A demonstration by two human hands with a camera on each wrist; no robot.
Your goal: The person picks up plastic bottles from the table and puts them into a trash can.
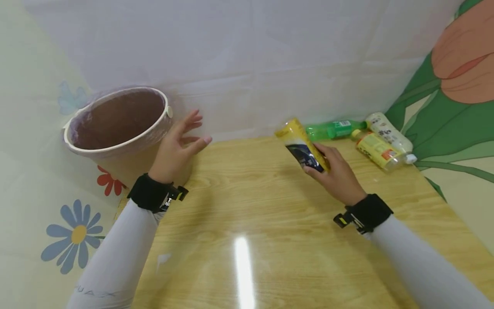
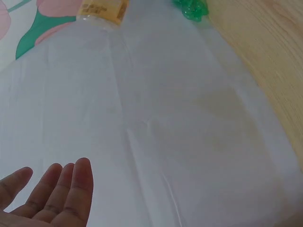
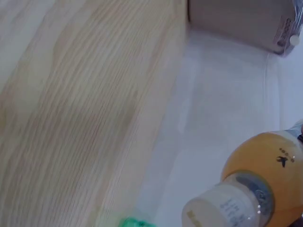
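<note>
My right hand (image 1: 335,174) grips a plastic bottle (image 1: 302,150) with a yellow and dark wrapper, tilted above the table. In the right wrist view the orange end of this bottle (image 3: 265,161) shows, with its whitish cap. My left hand (image 1: 177,148) has its fingers extended and holds nothing, beside the right side of a bin (image 1: 131,159) with a pale rim and thin clear plastic over it. In the left wrist view the left hand (image 2: 57,201) appears at the lower left, in front of the white wall covering.
At the back right lie a green bottle (image 1: 332,130), a yellow-labelled bottle (image 1: 376,150) and a white bottle (image 1: 390,131). The wooden table (image 1: 247,206) meets a white sheet (image 1: 247,86) behind it. Flower pictures cover the side walls.
</note>
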